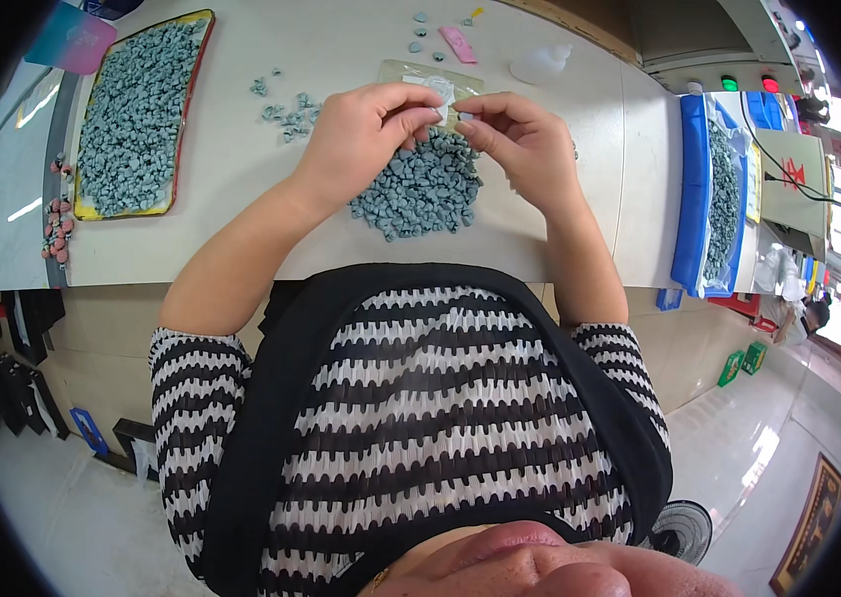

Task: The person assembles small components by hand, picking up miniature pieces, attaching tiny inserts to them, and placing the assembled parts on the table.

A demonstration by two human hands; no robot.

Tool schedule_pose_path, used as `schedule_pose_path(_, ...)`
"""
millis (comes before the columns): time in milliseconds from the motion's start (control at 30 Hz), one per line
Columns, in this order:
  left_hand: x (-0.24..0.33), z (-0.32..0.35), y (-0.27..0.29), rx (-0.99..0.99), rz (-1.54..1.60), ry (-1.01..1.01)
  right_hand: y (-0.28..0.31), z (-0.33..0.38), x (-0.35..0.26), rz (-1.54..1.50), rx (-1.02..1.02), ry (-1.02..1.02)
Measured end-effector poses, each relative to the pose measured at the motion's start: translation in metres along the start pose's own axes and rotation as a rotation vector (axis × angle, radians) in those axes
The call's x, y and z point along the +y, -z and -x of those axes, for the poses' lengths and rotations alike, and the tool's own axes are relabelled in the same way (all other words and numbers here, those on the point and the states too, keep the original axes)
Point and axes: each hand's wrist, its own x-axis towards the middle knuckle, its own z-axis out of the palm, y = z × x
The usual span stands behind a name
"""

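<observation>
Both my hands meet over the far end of a heap of small grey-green pieces (415, 199) on the white table. My left hand (356, 129) is closed in a pinch; whatever lies between its fingertips is too small to tell. Close beside it, my right hand (525, 139) pinches a small pale grey piece (465, 116) between thumb and forefinger. Just beyond the fingertips lies a clear plastic bag (392, 70) with a white patch. Several loose grey-green pieces (293, 117) are scattered left of my left hand.
At the left stands a yellow tray with a red rim (180, 184), full of similar pieces, beside some pinkish pieces (58, 229). A pink object (458, 44) and a whitish translucent bottle (542, 65) sit farther back. A blue bin (691, 209) stands at the right.
</observation>
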Motion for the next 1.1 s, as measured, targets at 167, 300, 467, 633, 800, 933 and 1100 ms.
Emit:
schedule_pose_path(167,0.0,0.004,-0.005,-0.048,0.226,0.012,-0.011,0.002,0.007,0.05,0.125,0.165)
schedule_pose_path(300,-0.002,0.002,-0.001,-0.065,0.29,0.044,-0.018,0.002,0.002,0.09,0.14,0.201)
schedule_pose_path(467,-0.001,0.003,-0.003,-0.025,0.282,0.063,-0.019,0.0,0.003,0.146,0.164,0.329)
schedule_pose_path(633,-0.002,0.004,-0.004,-0.008,0.186,0.017,-0.014,-0.001,0.006,0.197,0.148,0.364)
schedule_pose_path(800,0.001,0.004,-0.003,0.022,0.072,-0.016,-0.015,-0.001,0.002,0.244,0.163,0.416)
schedule_pose_path(933,0.002,0.005,-0.004,0.09,-0.077,-0.157,-0.016,-0.001,-0.001,0.282,0.147,0.378)
schedule_pose_path(1100,0.003,0.005,-0.003,0.113,-0.164,-0.268,-0.016,-0.002,0.002,0.266,0.143,0.361)
